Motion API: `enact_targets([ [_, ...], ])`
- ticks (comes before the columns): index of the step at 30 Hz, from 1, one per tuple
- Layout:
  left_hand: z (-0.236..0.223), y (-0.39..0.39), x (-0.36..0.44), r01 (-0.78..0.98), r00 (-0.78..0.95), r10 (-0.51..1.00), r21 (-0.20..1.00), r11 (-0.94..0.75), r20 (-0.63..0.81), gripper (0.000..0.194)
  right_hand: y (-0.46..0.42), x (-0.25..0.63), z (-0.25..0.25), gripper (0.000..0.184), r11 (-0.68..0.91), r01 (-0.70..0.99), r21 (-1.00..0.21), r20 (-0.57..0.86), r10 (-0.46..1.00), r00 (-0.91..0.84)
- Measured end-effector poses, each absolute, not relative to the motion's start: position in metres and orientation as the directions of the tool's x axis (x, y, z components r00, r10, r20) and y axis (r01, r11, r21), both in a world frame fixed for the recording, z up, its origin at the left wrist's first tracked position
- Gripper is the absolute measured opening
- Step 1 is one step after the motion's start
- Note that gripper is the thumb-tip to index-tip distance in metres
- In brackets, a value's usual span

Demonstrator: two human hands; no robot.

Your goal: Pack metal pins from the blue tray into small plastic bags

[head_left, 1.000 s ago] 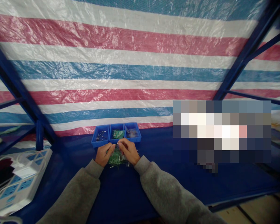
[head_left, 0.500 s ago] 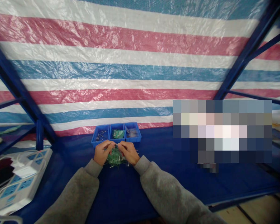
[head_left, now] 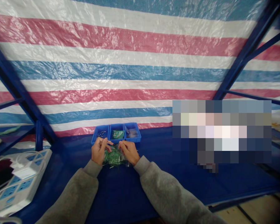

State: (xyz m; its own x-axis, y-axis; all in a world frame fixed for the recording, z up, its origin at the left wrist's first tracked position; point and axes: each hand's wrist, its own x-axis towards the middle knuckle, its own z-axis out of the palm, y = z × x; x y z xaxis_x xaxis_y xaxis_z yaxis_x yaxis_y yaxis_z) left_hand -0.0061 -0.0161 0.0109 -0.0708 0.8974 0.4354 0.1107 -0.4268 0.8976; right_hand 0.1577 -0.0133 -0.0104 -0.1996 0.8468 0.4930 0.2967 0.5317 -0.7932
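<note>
My left hand (head_left: pixel 99 151) is closed in a pinch, with a thin pale rod (head_left: pixel 109 141) sticking out past its fingertips to the right. A short gap away, my right hand (head_left: pixel 130 151) has its thumb and fingers pressed together; anything between them is too small to make out. Below both hands lies a pile of green pieces and thin pale sticks in clear plastic (head_left: pixel 115 158). Just behind stand three joined blue bins: thin metal rods in the left bin (head_left: pixel 100 128), green pieces in the middle bin (head_left: pixel 116 127), and clear, greyish packets in the right bin (head_left: pixel 131 125).
A blue tabletop (head_left: pixel 121 193) spreads beneath everything. White power strips (head_left: pixel 25 189) with cables lie at the left. Blue metal posts (head_left: pixel 16 84) frame both sides, and a striped plastic sheet (head_left: pixel 130 71) hangs behind. A blurred-out patch covers the right side.
My hands were together over the pile and are now apart. The left hand has shifted slightly left and turned, bringing the thin rod into sight. My right hand has barely moved.
</note>
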Motion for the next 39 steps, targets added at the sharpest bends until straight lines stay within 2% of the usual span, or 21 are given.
enact_targets([
  [4, 0.009, -0.015, -0.007, 0.141, -0.105, 0.879, 0.882, -0.45, 0.465, 0.025, -0.013, 0.157, -0.011, 0.046, 0.528, 0.303, -0.793, 0.491, 0.849, -0.194],
  [12, 0.007, -0.014, -0.009, 0.228, -0.07, 0.867, 0.854, -0.468, 0.494, 0.021, -0.014, 0.158, -0.009, 0.044, 0.542, 0.315, -0.78, 0.505, 0.841, -0.196],
  [18, 0.003, -0.014, -0.013, 0.515, 0.025, 0.799, 0.678, -0.525, 0.6, 0.02, -0.013, 0.158, -0.009, 0.045, 0.532, 0.321, -0.784, 0.495, 0.847, -0.193],
  [21, 0.0, -0.011, -0.014, 0.571, 0.035, 0.751, 0.603, -0.557, 0.659, 0.021, -0.012, 0.159, -0.01, 0.045, 0.51, 0.331, -0.794, 0.496, 0.858, -0.132],
  [27, -0.006, -0.006, -0.017, 0.471, -0.185, 0.765, 0.739, -0.482, 0.617, 0.022, -0.009, 0.16, -0.011, 0.045, 0.506, 0.348, -0.789, 0.533, 0.846, -0.023],
  [35, -0.002, -0.01, -0.016, 0.509, -0.007, 0.78, 0.673, -0.536, 0.626, 0.019, -0.011, 0.159, -0.01, 0.044, 0.51, 0.366, -0.778, 0.531, 0.846, -0.049],
  [39, 0.0, -0.013, -0.015, 0.568, 0.107, 0.747, 0.577, -0.587, 0.656, 0.02, -0.011, 0.16, -0.009, 0.038, 0.508, 0.363, -0.781, 0.535, 0.844, -0.03],
])
